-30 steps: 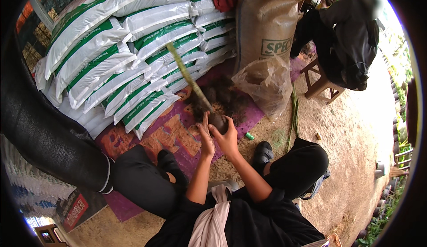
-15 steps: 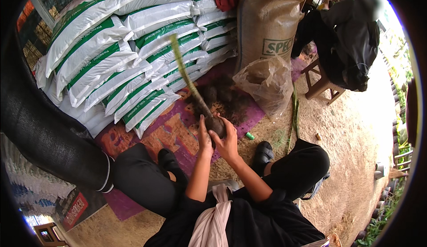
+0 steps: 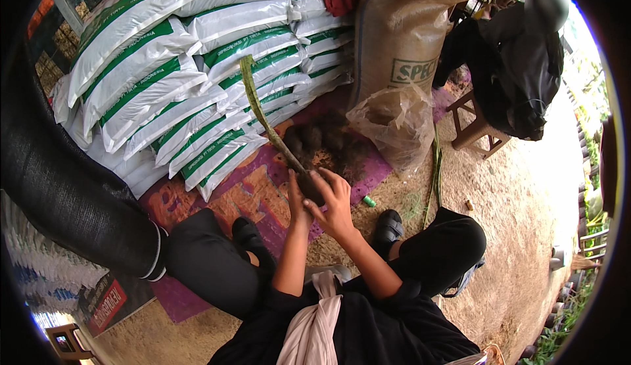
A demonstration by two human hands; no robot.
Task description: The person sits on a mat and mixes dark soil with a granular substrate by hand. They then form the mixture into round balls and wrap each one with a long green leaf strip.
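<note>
Between my two hands is a dark, soil-coloured ball with a long green-brown stem rising from it. The stem leans away to the upper left, and its far tip looks flattened. My left hand presses against the ball's left side, its fingers partly hidden. My right hand curls over the right side, fingers bent round it. Beyond my hands, several dark rounded clumps and loose dark soil lie on a purple and orange mat.
White and green sacks are stacked at the far left. A large tan sack stands behind a crumpled clear plastic bag. A person in dark clothes sits on a brown stool at the right. A black roll lies left.
The ball has turned in my hands and the stem tip has shifted a little left. My right fingers have moved further over the ball.
</note>
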